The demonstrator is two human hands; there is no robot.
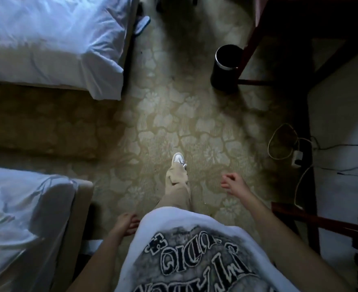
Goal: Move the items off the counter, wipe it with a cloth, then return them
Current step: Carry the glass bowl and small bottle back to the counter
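I look straight down at a patterned carpet [173, 123] while walking; one foot in a white shoe [179, 159] is forward. My left hand [126, 223] hangs by my hip, fingers loosely curled, holding nothing. Out to the right my right hand [231, 182] hangs over the carpet, fingers loosely bent and empty. No counter, cloth or counter items are in view. A dark wooden desk [300, 28] fills the top right corner; its top surface is out of sight.
Two beds with white sheets lie on the left, one far [47, 39] and one near [15, 218]. A black cylindrical bin [226, 66] stands by the desk leg. Cables and a plug [296, 157] lie along the right wall. A slipper [142, 24] sits by the far bed.
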